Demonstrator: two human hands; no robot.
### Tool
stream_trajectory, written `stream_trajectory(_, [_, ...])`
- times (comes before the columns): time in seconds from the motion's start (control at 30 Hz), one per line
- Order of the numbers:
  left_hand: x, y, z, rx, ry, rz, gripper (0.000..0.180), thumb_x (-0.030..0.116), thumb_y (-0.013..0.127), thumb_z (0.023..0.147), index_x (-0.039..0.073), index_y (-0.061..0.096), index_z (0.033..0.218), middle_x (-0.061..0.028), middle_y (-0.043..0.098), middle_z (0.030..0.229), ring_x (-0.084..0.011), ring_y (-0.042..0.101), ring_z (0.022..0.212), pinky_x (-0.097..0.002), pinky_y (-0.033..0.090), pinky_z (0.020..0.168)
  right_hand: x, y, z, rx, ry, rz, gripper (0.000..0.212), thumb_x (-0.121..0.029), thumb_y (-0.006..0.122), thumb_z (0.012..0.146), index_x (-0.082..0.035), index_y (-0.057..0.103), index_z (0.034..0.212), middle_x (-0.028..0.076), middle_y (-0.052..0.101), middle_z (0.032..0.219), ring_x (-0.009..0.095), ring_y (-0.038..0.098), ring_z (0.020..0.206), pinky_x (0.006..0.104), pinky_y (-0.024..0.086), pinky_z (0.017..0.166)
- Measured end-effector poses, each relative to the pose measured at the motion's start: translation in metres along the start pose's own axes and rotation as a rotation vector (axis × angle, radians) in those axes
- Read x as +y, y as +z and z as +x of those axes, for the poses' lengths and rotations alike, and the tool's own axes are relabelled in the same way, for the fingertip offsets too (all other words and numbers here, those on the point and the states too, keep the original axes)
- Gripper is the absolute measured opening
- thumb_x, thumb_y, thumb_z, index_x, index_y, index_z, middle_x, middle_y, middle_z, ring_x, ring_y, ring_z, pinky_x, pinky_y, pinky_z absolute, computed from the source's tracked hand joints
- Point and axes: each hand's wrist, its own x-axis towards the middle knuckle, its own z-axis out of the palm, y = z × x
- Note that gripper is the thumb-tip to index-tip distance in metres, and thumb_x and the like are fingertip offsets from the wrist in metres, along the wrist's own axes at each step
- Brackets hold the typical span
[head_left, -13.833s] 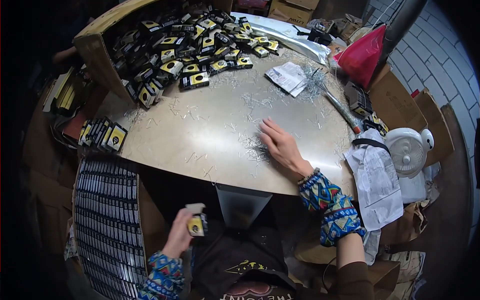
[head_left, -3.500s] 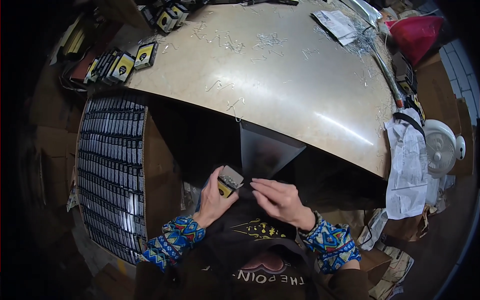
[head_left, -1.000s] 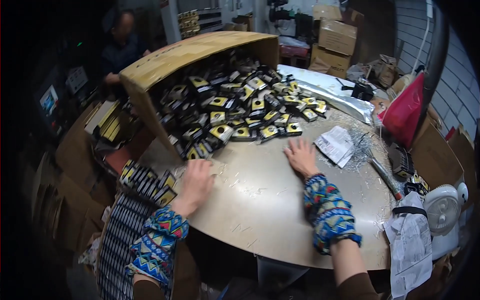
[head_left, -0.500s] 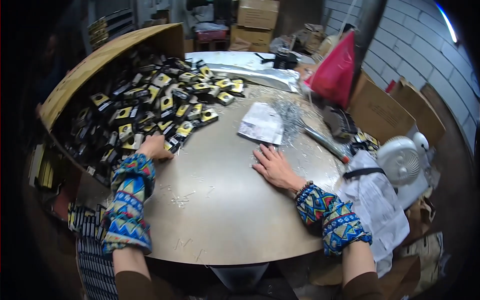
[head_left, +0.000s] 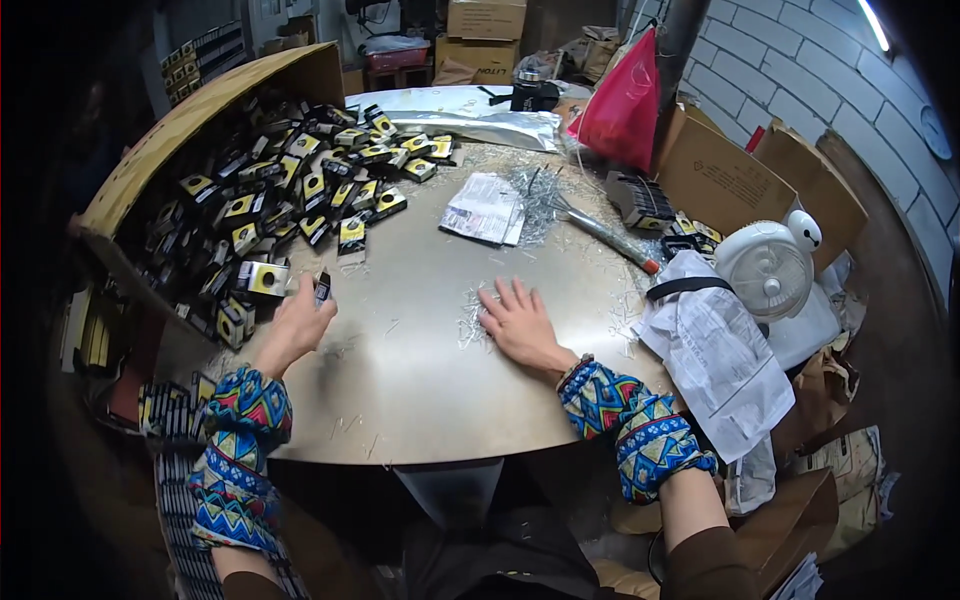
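Observation:
My left hand [head_left: 297,322] is closed on a small black box [head_left: 322,288], gripped upright between thumb and fingers beside the pile. Close to its fingers lies a yellow-and-black box [head_left: 263,279] with a round dark spot. My right hand [head_left: 520,325] rests flat on the metal tabletop [head_left: 420,390], fingers spread, holding nothing. Beside its fingertips is a small scatter of thin clear slivers [head_left: 470,320]. Many more yellow-and-black boxes [head_left: 312,187] spill out of a large carton [head_left: 215,95] tipped on its side at the left.
A folded printed paper [head_left: 485,208] and a long tube with a red end [head_left: 610,235] lie toward the back. A pink bag [head_left: 622,105] hangs at back right. On the right are a white fan [head_left: 768,270], white plastic sheeting [head_left: 715,350] and an open carton [head_left: 725,170].
My left hand has drawn back from the pile's edge and now holds a black box. My right hand stays flat, pulled slightly nearer, with clear slivers now showing beside its fingers. The view has shifted.

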Motion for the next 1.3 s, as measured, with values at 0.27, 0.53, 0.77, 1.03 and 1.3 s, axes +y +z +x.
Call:
stream_trajectory(0.27, [-0.017,0.038,-0.154,-0.112,-0.095,-1.507,0.027,0.013,0.056,0.098,-0.002,0.056,0.12,-0.0101,0.068,0.107,-0.0152,0.069,0.089,-0.0284,0.059,0.074,-0.031,-0.001,-0.005,0.194,-0.103,0.35,0.041,-0.034,0.05,0.098,-0.011,0.056,0.131,0.022,0.048,0.139,0.041,0.038,0.135,0.0554,0.026,0.113])
stream_trajectory(0.53, [-0.08,0.189,-0.289,-0.221,-0.732,-1.419,0.025,0.021,0.057,0.097,0.012,0.055,0.121,-0.0013,0.062,0.097,-0.0134,0.065,0.082,-0.0294,0.056,0.059,-0.123,0.006,-0.049,-0.028,-0.384,0.231,0.042,-0.034,0.051,0.098,-0.011,0.054,0.134,0.02,0.044,0.145,0.04,0.035,0.138,0.0515,0.027,0.114])
stream_trajectory(0.77, [-0.022,0.248,-0.289,-0.379,-0.496,-1.391,0.024,0.003,0.065,0.087,0.005,0.059,0.11,-0.0008,0.064,0.085,-0.007,0.058,0.067,-0.0192,0.044,0.048,-0.162,0.001,-0.128,0.122,-0.289,0.182,0.042,-0.027,0.058,0.095,-0.007,0.055,0.132,0.026,0.046,0.139,0.044,0.04,0.132,0.0521,0.036,0.107])
stream_trajectory(1.03, [-0.01,0.233,-0.31,-0.38,-0.655,-1.644,0.033,0.007,0.069,0.085,0.006,0.055,0.115,-0.0009,0.064,0.095,-0.0038,0.057,0.074,-0.0169,0.043,0.06,-0.16,-0.056,-0.173,-0.188,-0.117,0.66,0.035,-0.007,0.063,0.089,-0.007,0.062,0.124,0.02,0.06,0.123,0.035,0.061,0.111,0.0387,0.052,0.09])
stream_trajectory(1.3, [-0.001,0.258,-0.33,-0.099,-0.148,-0.871,0.069,0.013,0.077,0.073,-0.001,0.039,0.129,-0.0198,0.055,0.119,-0.0335,0.058,0.11,-0.0383,0.048,0.091,-0.155,0.004,-0.212,-0.081,-0.356,0.322,0.035,0.002,0.065,0.071,-0.003,0.063,0.106,0.014,0.059,0.103,0.033,0.055,0.094,0.0396,0.048,0.079])
